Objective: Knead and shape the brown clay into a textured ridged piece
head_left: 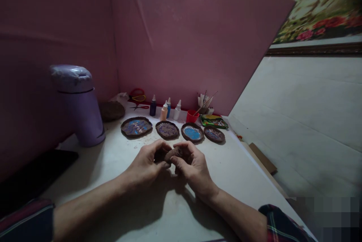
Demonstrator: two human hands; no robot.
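Observation:
Above the middle of the white table, my left hand (149, 161) and my right hand (194, 164) hold one lump of brown clay (173, 154) between them. The fingers of both hands curl round its ends, and both thumbs press on its near side. Part of the clay is hidden by the fingers. Beyond my hands lie several flat, dark-rimmed clay pieces: a large one with blue and pink streaks (136, 127), a brown-purple one (167, 130), one with a blue centre (192, 133) and a small oval one (214, 134).
A purple cylinder (82, 113) and a black flat object (39, 170) are at the left. Behind stand a clay block (112, 111), scissors (139, 107), several bottles (164, 111), a red cup (192, 116) and a green packet (214, 121). Pink panels (181, 45) enclose the table's back and left.

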